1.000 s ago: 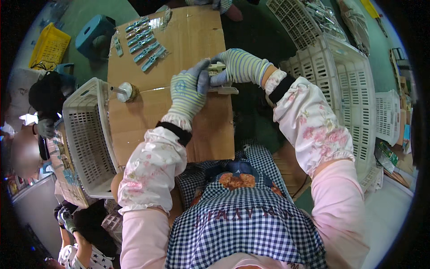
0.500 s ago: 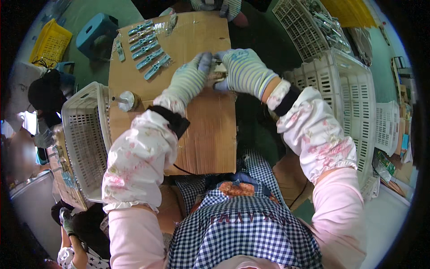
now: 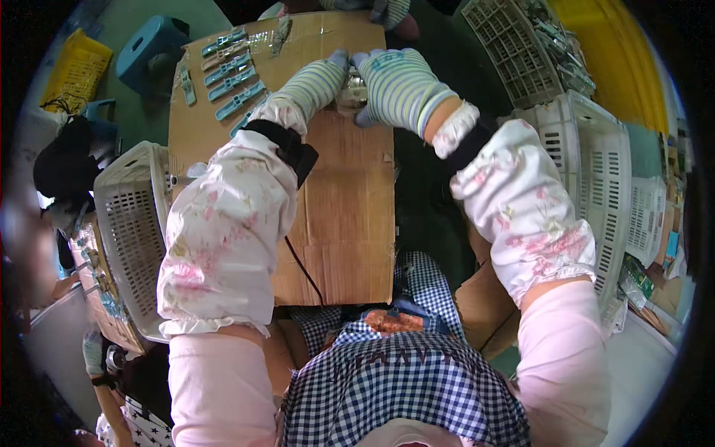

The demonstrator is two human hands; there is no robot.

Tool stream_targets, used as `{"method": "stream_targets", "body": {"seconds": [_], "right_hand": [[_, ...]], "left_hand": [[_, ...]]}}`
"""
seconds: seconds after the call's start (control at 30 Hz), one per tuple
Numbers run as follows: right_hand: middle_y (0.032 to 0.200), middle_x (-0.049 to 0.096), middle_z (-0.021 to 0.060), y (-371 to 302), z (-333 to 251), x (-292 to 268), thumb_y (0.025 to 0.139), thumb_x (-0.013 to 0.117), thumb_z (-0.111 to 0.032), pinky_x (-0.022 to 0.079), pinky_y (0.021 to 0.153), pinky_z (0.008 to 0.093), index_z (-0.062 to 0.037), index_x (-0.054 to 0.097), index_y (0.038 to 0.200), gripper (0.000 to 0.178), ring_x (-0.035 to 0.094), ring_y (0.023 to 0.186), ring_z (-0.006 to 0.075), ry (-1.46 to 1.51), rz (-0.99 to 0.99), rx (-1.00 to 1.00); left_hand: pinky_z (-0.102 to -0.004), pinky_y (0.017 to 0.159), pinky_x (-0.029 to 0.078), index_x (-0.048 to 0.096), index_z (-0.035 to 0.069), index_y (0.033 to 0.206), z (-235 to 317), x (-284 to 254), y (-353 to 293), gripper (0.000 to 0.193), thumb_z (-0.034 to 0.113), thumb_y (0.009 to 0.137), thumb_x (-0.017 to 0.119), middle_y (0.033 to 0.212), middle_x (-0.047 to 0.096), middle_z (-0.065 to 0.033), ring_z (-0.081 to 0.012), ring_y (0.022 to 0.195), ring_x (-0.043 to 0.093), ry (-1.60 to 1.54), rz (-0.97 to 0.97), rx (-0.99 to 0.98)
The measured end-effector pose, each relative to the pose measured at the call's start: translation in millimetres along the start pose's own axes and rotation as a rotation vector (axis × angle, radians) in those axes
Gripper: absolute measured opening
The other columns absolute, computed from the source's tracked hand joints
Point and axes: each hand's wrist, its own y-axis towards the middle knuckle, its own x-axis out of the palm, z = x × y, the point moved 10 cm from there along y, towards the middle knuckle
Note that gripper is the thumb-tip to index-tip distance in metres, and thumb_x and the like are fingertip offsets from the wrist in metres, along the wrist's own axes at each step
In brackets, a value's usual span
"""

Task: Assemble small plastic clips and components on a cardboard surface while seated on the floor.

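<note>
Both my hands wear striped knit gloves and meet over the far right part of the cardboard-covered table (image 3: 350,223). In my right hand (image 3: 406,86) is a shiny, silvery-clear object (image 3: 353,91), its fingers above it and its thumb below. What kind of object it is, I cannot make out. My left hand (image 3: 309,86) closes at the object's left side, fingertips near its top edge; anything pinched there is hidden. Left of that hand lies a row of light-blue clips (image 3: 231,78), the nearest partly covered by my left arm. Another clip (image 3: 187,86) lies apart at the left edge.
A white basket (image 3: 134,223) stands against the table's left side. White crates (image 3: 551,145) and a crate of clips (image 3: 514,52) are on the right. A dark cord (image 3: 302,264) runs over the near edge. Other people's gloved hands (image 3: 387,11) show at the far edge.
Both my hands have moved farther away, toward the table's far edge, with the shiny object between them. My left sleeve now covers most of the round metal thing at the left.
</note>
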Motion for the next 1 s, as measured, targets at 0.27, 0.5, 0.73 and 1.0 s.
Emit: {"method": "stream_targets", "body": {"seconds": [0.27, 0.5, 0.73, 1.0], "right_hand": [[0.108, 0.070, 0.0163, -4, 4, 1, 0.065, 0.084, -0.043, 0.053, 0.090, 0.0408, -0.0077, 0.060, 0.125, 0.074, 0.067, 0.104, 0.0335, 0.260, -0.099, 0.025], [0.107, 0.069, 0.0113, -70, -43, -14, 0.061, 0.085, -0.033, 0.050, 0.089, 0.0410, -0.0095, 0.061, 0.120, 0.068, 0.066, 0.103, 0.0296, 0.199, -0.028, -0.012], [0.098, 0.069, 0.0148, -181, -116, 12, 0.060, 0.084, -0.040, 0.051, 0.086, 0.0431, -0.0073, 0.061, 0.114, 0.067, 0.067, 0.095, 0.0338, 0.353, -0.219, -0.060], [0.121, 0.063, 0.0152, -230, -150, -8, 0.067, 0.083, -0.043, 0.042, 0.100, 0.0432, -0.0053, 0.055, 0.132, 0.081, 0.061, 0.112, 0.0283, 0.328, 0.126, -0.148]], "left_hand": [[-0.0428, 0.095, 0.048, 0.065, 0.013, 0.123, -10, -15, -26, 0.045, 0.045, 0.102, 0.043, 0.116, 0.068, -0.0221, -0.0426, 0.113, 0.061, -0.003, 0.306, 0.182], [-0.0496, 0.093, 0.049, 0.063, 0.016, 0.117, -11, 4, -128, 0.043, 0.045, 0.103, 0.034, 0.112, 0.069, -0.0211, -0.0419, 0.108, 0.063, 0.060, 0.278, 0.118], [-0.0499, 0.091, 0.049, 0.062, 0.009, 0.113, -29, 66, -255, 0.040, 0.041, 0.103, 0.040, 0.109, 0.068, -0.0240, -0.0440, 0.105, 0.062, 0.134, -0.019, 0.179], [-0.0457, 0.096, 0.051, 0.063, 0.008, 0.120, -60, 105, -274, 0.039, 0.033, 0.102, 0.039, 0.122, 0.065, -0.0208, -0.0370, 0.115, 0.062, 0.196, -0.213, 0.118]]}}
